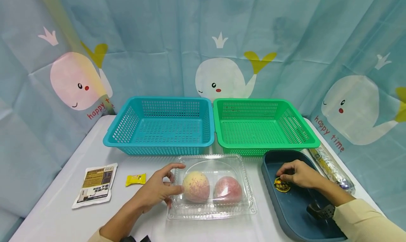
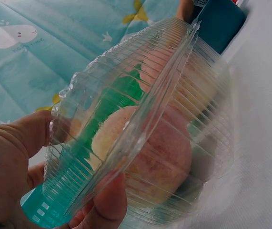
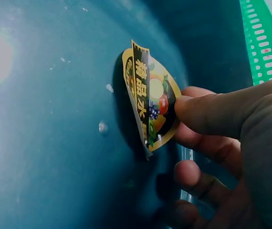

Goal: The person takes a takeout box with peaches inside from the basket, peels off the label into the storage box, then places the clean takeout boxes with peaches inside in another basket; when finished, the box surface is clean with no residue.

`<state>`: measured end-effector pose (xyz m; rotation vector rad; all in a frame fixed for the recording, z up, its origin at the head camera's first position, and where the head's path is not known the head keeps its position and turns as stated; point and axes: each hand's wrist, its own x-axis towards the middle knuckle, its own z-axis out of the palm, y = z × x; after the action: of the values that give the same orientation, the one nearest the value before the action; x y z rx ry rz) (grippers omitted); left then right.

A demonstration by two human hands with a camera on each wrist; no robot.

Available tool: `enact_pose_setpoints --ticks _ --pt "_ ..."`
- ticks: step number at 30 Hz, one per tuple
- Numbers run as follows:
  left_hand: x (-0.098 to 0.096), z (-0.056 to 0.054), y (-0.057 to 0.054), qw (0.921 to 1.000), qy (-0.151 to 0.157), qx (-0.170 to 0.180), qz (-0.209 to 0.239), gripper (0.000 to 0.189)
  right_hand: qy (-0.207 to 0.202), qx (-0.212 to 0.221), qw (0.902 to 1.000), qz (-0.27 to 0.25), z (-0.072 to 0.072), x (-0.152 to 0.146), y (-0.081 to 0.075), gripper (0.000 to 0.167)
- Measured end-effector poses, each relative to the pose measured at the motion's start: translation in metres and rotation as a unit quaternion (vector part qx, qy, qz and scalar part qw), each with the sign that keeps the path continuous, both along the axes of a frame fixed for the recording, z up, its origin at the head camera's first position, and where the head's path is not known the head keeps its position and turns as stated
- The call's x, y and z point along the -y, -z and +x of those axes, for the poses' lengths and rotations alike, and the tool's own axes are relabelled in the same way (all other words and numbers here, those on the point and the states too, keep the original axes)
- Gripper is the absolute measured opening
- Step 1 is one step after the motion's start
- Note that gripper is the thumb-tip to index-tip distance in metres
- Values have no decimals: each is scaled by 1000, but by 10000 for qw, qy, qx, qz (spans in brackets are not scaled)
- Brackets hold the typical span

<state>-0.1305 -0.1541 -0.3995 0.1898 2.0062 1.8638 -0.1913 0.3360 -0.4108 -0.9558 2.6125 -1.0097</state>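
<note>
A clear plastic clamshell box (image 1: 219,210) lies on the white table with a yellowish peach (image 1: 196,187) and a pinker peach (image 1: 228,189) inside; both look blurred through the ribbed plastic in the left wrist view. My left hand (image 1: 158,189) grips the box's left edge, thumb and fingers on either side of it in the left wrist view (image 2: 16,162). Over the dark blue tray (image 1: 276,213), my right hand (image 1: 299,173) pinches a round black-and-yellow fruit sticker (image 3: 156,102) between thumb and forefinger. The sticker is creased, with its left part bent back.
A blue basket (image 1: 158,150) and a green basket (image 1: 266,146) stand side by side at the back. To the left lie a flat printed pouch (image 1: 96,185) and a small yellow packet (image 1: 135,179). A shiny clear-wrapped roll (image 1: 331,164) lies right of the tray.
</note>
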Motion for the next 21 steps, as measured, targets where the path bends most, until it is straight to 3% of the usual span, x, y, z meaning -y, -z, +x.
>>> enact_pose_setpoints --ticks 9,14,21 --pt "1 0 0 10000 66 30 47 69 124 -1043 9943 -159 4 3 -11 13" --pt "0 1 0 10000 49 27 48 69 395 -1199 9911 -419 10 4 -33 18" --pt "-1 1 0 9999 66 -97 108 69 1101 -1350 9842 -311 14 1 -72 21"
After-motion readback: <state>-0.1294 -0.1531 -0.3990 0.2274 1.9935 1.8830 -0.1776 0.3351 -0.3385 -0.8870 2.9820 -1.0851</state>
